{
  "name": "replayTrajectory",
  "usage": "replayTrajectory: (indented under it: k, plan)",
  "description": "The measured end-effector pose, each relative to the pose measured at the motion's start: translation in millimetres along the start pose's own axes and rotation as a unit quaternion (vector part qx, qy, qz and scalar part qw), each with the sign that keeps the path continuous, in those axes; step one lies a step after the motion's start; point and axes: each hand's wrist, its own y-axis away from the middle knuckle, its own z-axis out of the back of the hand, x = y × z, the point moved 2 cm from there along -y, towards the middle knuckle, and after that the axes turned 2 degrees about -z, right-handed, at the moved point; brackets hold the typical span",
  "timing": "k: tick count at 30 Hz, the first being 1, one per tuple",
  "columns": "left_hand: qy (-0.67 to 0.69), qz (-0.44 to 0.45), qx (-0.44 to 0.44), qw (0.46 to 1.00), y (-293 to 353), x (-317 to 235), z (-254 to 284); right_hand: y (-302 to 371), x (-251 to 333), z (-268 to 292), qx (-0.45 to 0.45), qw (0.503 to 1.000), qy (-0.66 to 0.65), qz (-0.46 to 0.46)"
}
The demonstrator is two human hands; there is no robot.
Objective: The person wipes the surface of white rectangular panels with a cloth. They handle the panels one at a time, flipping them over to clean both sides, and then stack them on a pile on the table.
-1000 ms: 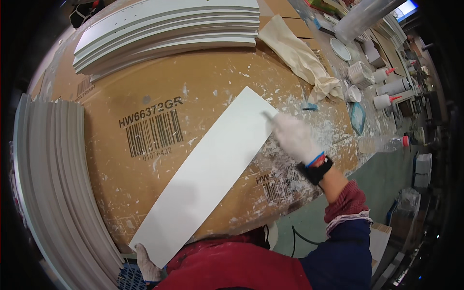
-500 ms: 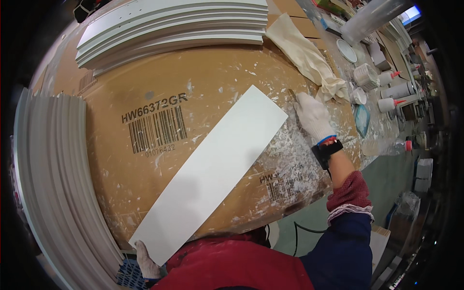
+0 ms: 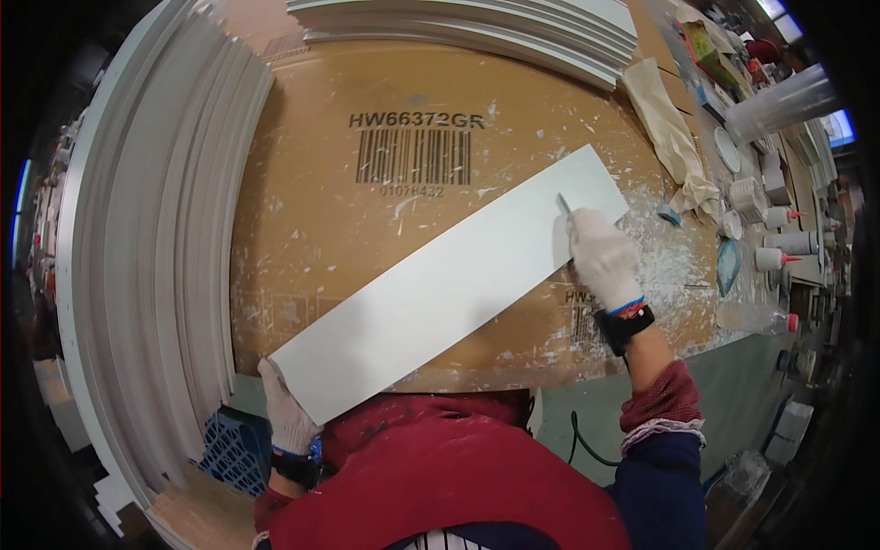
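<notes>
A long white board (image 3: 440, 293) lies slantwise across the cardboard-covered table, its near left end reaching past the front edge. My left hand (image 3: 290, 414), in a pale knit glove, is closed round that near end, thumb on the top edge. Also gloved, my right hand (image 3: 605, 257) is over the board's far right part. From its fingers sticks out a thin grey blade-like tool (image 3: 564, 203), its tip at the white face. Whether the tip touches the face I cannot tell.
Tall pale boards (image 3: 156, 229) stand stacked at left; more boards (image 3: 477, 27) lie at the back. White flakes dot the cardboard (image 3: 321, 220). On the right are a cream cloth (image 3: 665, 128), a blue ring (image 3: 669, 215), a plastic bottle (image 3: 756, 318) and red-tipped bottles (image 3: 770, 259).
My right hand has moved from the flaked cardboard beside the board onto its far right part, bringing the tool over it. My left hand still grips the near end. The view has shifted.
</notes>
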Motion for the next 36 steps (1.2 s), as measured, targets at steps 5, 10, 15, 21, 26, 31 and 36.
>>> replayTrajectory:
  k: [5, 10, 15, 21, 26, 31, 36]
  plan:
    - [0.027, 0.062, 0.074, 0.995, 0, 1, 5, 33, 139, 18, -0.031, 0.981, -0.143, 0.130]
    - [0.014, 0.058, 0.089, 0.994, -2, 3, 19, 72, 292, 27, 0.298, 0.875, -0.307, 0.225]
    - [0.073, 0.078, 0.095, 0.990, 1, 1, 23, 56, 259, 44, 0.202, 0.912, -0.277, 0.226]
    - [-0.198, -0.058, 0.176, 0.963, -12, 17, 47, 24, 58, 4, 0.053, 0.977, -0.107, -0.176]
    - [-0.426, -0.189, 0.145, 0.873, -6, 13, 50, 36, 160, 2, -0.014, 0.998, -0.052, 0.021]
    - [-0.619, -0.313, 0.128, 0.709, 3, 3, 43, 86, 337, 39, 0.062, 0.963, -0.047, 0.258]
    - [-0.819, -0.391, 0.095, 0.409, 11, 1, 39, 75, 334, 43, 0.146, 0.902, -0.295, 0.279]
